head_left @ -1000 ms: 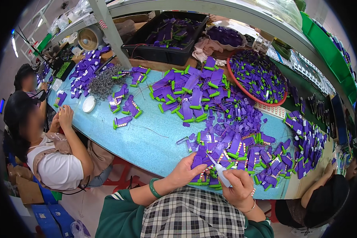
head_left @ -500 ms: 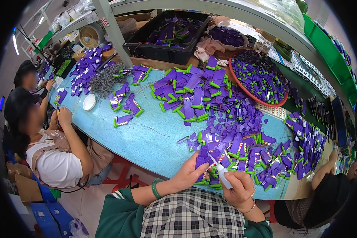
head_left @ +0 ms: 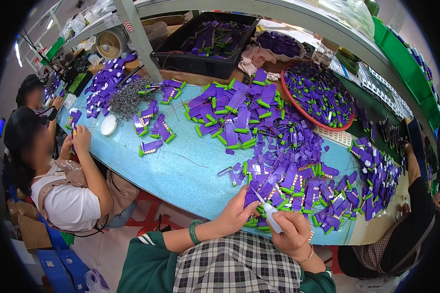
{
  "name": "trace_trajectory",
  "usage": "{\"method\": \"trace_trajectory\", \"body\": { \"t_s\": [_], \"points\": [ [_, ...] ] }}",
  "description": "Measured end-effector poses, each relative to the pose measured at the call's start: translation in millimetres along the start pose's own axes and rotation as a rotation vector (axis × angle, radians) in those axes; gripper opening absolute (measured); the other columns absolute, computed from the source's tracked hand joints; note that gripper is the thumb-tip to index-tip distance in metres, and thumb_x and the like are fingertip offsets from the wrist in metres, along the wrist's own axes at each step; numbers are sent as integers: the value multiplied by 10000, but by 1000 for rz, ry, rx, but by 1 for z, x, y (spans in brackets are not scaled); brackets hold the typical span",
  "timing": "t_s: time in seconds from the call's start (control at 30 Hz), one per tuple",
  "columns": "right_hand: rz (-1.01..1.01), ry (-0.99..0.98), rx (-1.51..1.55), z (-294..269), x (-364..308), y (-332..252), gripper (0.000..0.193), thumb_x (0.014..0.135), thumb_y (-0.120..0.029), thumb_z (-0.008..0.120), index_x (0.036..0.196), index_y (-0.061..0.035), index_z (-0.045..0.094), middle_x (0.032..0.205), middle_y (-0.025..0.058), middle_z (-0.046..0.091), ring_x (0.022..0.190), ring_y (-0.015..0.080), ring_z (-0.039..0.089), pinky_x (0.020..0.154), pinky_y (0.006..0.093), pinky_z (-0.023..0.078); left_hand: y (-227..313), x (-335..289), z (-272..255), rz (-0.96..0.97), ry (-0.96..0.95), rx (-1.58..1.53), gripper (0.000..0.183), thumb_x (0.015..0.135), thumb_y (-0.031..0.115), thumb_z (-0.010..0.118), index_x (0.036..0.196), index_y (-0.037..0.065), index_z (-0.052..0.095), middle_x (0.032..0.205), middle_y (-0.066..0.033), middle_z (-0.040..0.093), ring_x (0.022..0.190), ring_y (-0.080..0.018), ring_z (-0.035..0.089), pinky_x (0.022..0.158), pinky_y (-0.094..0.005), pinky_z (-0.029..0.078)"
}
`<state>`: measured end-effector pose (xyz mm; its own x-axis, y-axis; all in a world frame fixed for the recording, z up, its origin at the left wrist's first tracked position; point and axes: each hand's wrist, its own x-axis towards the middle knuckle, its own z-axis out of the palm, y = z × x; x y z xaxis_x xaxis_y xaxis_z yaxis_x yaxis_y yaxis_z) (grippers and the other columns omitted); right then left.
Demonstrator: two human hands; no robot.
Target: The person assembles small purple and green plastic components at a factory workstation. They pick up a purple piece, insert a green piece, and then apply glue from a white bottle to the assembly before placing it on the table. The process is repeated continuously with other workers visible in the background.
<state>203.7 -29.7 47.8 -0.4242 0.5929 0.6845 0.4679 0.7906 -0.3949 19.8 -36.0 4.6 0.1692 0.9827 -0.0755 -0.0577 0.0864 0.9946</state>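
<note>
My left hand (head_left: 236, 211) pinches a purple plastic part (head_left: 250, 196) at the near edge of the table. Fingers cover much of that part. In my right hand (head_left: 292, 233) is a small whitish squeeze bottle (head_left: 271, 217) with a long thin nozzle, tilted so its tip points up and left, close to the purple part. I cannot tell whether the tip touches it. Just beyond both hands lies a heap of purple parts with green ends (head_left: 293, 180), some with striped stickers. Small loose purple pieces (head_left: 298, 149) are piled behind it.
A red-rimmed round basket (head_left: 352, 125) of purple and green parts stands at the back right. Behind the table is a black bin (head_left: 195, 63) under a metal shelf post (head_left: 141, 41). A white dish (head_left: 109, 125) sits at left. Co-workers sit left (head_left: 66, 195) and right (head_left: 418, 215).
The bottle's nozzle has shifted slightly left, toward the purple part. At right, a co-worker has leaned back and stretched an arm farther away. The left co-worker's hands have risen a little.
</note>
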Motion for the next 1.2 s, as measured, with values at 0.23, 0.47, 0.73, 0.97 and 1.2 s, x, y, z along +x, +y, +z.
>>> {"method": "trace_trajectory", "body": {
  "t_s": [0.23,0.47,0.73,0.97,1.2],
  "points": [
    [-4,-57,-32,-2,-6,1,375,662,-13,795,1003,-56,644,897,96,617,627,222,607,505,304,468,-8,1,-1,68,1,105,446,963,96,520,1342,-30,323,959,-123,624,741,-172,647,666,-308,525],
    [3,69,-27,-2,-7,0,384,616,41,747,984,-44,680,853,76,625,608,195,607,487,285,475,-8,2,-8,-90,63,-488,340,955,55,504,1275,25,393,1054,-93,623,793,-165,646,727,-299,544],
    [75,22,-58,-3,-8,0,398,647,1,817,1000,-65,647,858,86,609,681,209,621,550,287,477,-16,-1,-13,-7,49,-598,361,980,87,488,1315,29,367,1128,-88,599,913,-130,619,829,-295,527],
    [56,67,-47,-1,-5,1,377,619,33,780,974,-51,686,847,79,633,601,188,607,474,277,465,-16,-3,-11,47,79,-502,376,973,63,489,1320,17,350,1125,-91,595,906,-131,612,849,-295,512],
    [38,72,-55,-1,-6,1,396,606,38,785,978,-56,689,858,75,624,611,186,613,486,276,479,-16,-5,-8,148,92,-382,361,969,55,481,1306,19,357,1108,-111,603,868,-141,618,800,-289,505]
  ]
}}
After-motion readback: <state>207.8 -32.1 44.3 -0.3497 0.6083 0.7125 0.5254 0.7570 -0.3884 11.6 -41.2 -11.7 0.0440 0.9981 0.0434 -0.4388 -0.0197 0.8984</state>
